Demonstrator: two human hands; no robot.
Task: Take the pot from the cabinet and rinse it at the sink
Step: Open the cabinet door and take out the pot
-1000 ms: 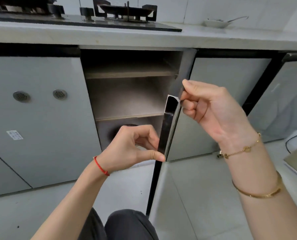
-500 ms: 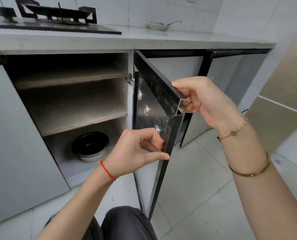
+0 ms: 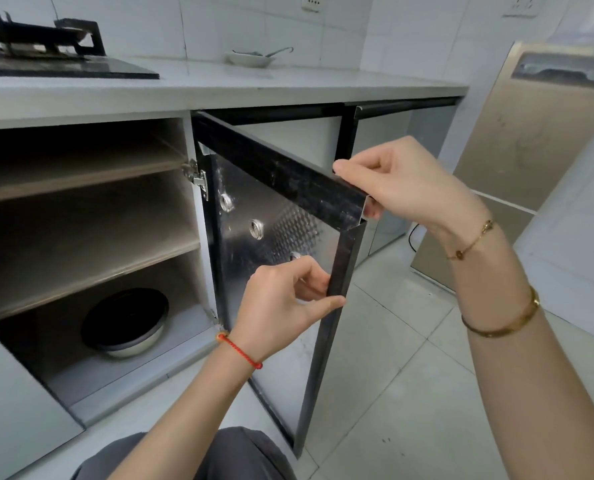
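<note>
**Cabinet door open, pot on the bottom shelf**

From the head view, we see our left hand [image 3: 288,303] pinching the door's [image 3: 274,237] vertical edge at centre frame, and our right hand [image 3: 403,188] clamped on its top corner, right of centre. The cabinet [image 3: 91,216] stands open at left. The pot [image 3: 125,322] sits on the lowest level, lower left, untouched. Above, the counter [image 3: 219,84] carries a stove [image 3: 46,50] and a small dish [image 3: 250,58].

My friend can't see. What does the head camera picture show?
Two hands hold an open cabinet door: the left hand pinches its side edge, the right hand grips its top corner. Inside, a pot sits on the bottom shelf.
</note>
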